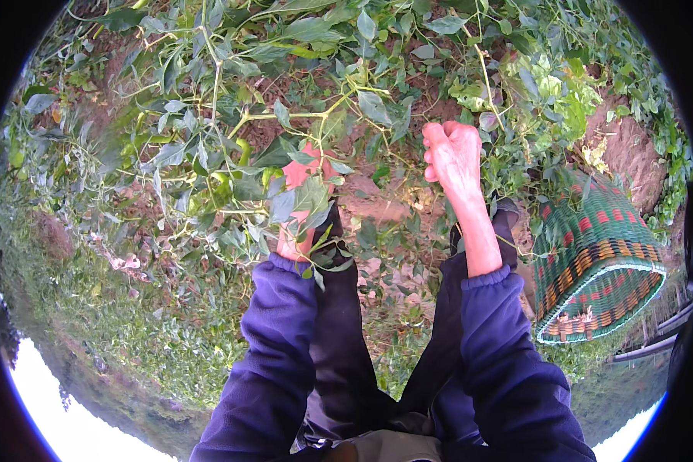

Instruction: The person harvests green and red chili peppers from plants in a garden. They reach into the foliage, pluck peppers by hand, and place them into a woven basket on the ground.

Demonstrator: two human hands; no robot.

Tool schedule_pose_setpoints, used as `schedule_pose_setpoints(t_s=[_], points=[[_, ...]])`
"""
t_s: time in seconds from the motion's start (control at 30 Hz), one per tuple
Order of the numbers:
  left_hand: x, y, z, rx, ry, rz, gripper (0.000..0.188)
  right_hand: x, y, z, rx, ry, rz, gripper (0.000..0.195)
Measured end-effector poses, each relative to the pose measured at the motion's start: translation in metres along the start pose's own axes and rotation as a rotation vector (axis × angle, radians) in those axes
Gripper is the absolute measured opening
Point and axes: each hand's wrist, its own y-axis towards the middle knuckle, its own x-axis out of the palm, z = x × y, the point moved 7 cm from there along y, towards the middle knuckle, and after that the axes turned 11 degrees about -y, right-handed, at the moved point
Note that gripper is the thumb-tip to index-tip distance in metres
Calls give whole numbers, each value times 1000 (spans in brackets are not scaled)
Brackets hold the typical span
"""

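Note:
My left hand [309, 173] reaches in among the leaves and stems of a pepper plant [317, 115]; leaves cover much of it, so its fingers and anything in them cannot be made out. Curved green peppers [243, 151] hang just to its left. My right hand [453, 150] is raised beside the plant's thin stems with its fingers curled in. Whether something is held inside that fist does not show. Both forearms come from dark blue sleeves.
A woven green basket [598, 260] with red and orange bands stands to the right, its mouth towards me, with some pale bits inside. Light green leafy plants [560, 95] and bare reddish soil [626, 156] lie beyond it. Dense foliage surrounds my legs.

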Motion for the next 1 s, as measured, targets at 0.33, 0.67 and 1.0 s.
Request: schedule_pose_setpoints(t_s=[0.33, 0.67, 1.0], points=[[65, 76, 4, -383, -1355, 291, 21, -1, -2, 5, 7, 129, -46, 29], [53, 49, 34, -472, -1554, 206, 26, 0, -2, 1, -14, 47, -35, 27], [48, 29, 69, -496, -1775, 133, 31, 5, -2, -4, -15, -20, -34, 27]])
